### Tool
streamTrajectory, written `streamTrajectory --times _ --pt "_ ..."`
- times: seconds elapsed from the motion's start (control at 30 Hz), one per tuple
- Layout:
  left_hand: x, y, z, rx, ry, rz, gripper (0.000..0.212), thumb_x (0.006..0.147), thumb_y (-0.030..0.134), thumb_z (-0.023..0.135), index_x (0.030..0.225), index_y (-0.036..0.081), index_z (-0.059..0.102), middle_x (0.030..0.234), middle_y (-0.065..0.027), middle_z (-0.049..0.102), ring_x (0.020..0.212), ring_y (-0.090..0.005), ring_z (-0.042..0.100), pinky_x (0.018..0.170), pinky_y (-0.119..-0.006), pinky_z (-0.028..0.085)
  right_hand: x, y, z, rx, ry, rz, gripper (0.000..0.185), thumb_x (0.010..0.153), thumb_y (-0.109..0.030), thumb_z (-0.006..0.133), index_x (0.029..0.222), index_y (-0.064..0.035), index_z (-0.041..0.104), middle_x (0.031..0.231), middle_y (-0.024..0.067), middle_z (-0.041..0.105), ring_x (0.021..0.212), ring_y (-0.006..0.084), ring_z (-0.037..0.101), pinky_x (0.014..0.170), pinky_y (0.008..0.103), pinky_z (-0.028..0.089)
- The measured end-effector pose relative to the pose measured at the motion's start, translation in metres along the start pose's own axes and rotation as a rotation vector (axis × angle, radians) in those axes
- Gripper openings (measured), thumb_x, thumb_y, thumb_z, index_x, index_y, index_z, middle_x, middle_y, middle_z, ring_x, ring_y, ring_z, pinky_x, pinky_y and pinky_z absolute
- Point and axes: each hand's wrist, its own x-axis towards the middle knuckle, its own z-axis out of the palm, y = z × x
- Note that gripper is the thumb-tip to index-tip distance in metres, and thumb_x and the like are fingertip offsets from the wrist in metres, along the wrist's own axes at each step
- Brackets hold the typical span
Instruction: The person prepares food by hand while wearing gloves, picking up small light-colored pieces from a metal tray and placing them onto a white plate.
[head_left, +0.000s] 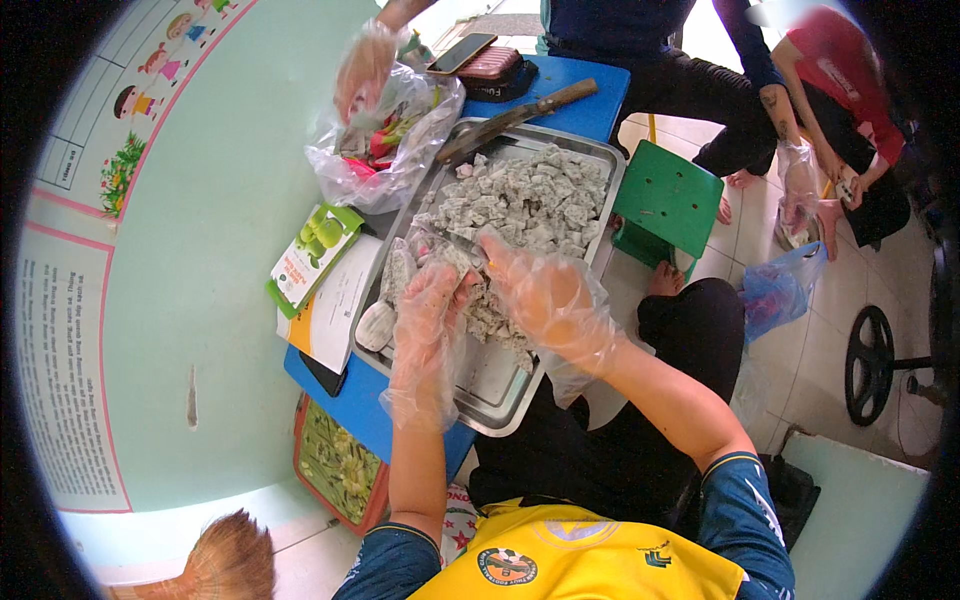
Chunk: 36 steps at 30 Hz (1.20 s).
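Wearing clear plastic gloves, both my hands are over a metal tray (472, 382) of chopped white dragon fruit (525, 191) with black seeds. My left hand (429, 300) grips a dragon fruit piece (455, 253) near the tray's left side. Close by on the right, my right hand (551, 300) is curled with its index finger stretched toward that piece. Whatever it may hold is hidden by the fingers and glove. Larger peeled dragon fruit pieces (377, 328) lie along the tray's left edge. Across the far left corner rests a large knife (517, 116) with a wooden handle.
Another person's gloved hand (367, 71) reaches into a plastic bag (337, 176) with red peels. The blue table (600, 82) also bears a phone (463, 52), a pink case (491, 66) and a green-white packet (315, 251). A green stool (667, 195) stands right; other people are nearby.
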Motion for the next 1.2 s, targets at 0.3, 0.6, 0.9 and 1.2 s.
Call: streamTrajectory --times 0.3,0.6,0.9,1.2 --pt "0.008 0.009 -0.003 0.445 0.141 0.299 0.020 0.097 0.009 0.078 0.114 -0.002 0.075 0.103 -0.0047 0.077 0.093 -0.0114 0.070 0.084 -0.025 0.055 -0.001 0.014 -0.007 0.029 -0.008 0.026 0.047 0.104 -0.025 0.063 0.149 -0.0122 0.056 0.086 0.0159 0.073 0.069 0.0324 0.071 0.060 0.0445 0.055" --pt "0.008 0.021 -0.006 1.014 0.235 0.751 0.024 0.090 0.007 0.082 0.111 -0.004 0.078 0.100 -0.0125 0.079 0.092 -0.0190 0.074 0.087 -0.033 0.057 -0.008 0.002 0.001 0.053 0.031 -0.046 0.051 0.102 -0.026 0.069 0.149 -0.0114 0.056 0.085 0.0155 0.074 0.068 0.0345 0.072 0.057 0.0461 0.055" --pt "0.002 0.018 0.001 0.992 0.237 0.841 0.028 0.083 0.000 0.084 0.110 0.000 0.080 0.104 -0.0136 0.079 0.098 -0.0248 0.075 0.091 -0.035 0.057 -0.005 0.002 0.001 0.064 0.131 -0.107 0.045 0.103 -0.026 0.066 0.142 -0.0029 0.061 0.075 0.0100 0.069 0.062 0.0268 0.070 0.053 0.0412 0.055" --pt "0.000 0.010 -0.001 0.973 0.101 0.892 0.031 0.080 -0.003 0.082 0.110 0.004 0.080 0.110 -0.0119 0.079 0.105 -0.0279 0.075 0.101 -0.038 0.054 -0.006 0.003 0.004 0.023 0.091 -0.078 0.048 0.104 -0.024 0.065 0.147 -0.0035 0.056 0.080 0.0117 0.070 0.064 0.0289 0.070 0.055 0.0420 0.055"
